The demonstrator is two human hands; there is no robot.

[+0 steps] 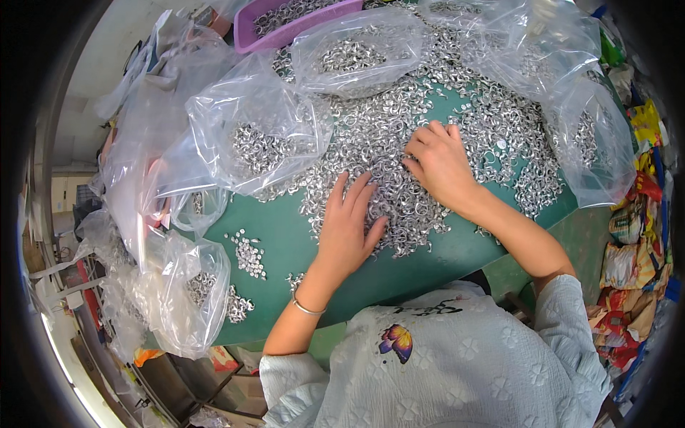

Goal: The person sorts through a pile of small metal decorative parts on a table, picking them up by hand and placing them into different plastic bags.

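A wide heap of small silvery metal rings and hooked pieces (367,135) covers much of the green tabletop (282,228). On its near edge lies my left hand (349,225), palm down with the fingers spread; it holds nothing that I can see. To the right and farther in, my right hand (441,160) rests on the heap. Its fingers are bent down and drawn in toward the thumb. The fingertips are partly hidden, so whatever they hold cannot be made out.
Clear plastic bags of metal pieces (260,146) ring the heap at left, back and right. A purple bin (246,32) stands at the back left. Small round silvery pieces (250,257) lie apart on the left. Colourful packages (631,264) are stacked beyond the right edge.
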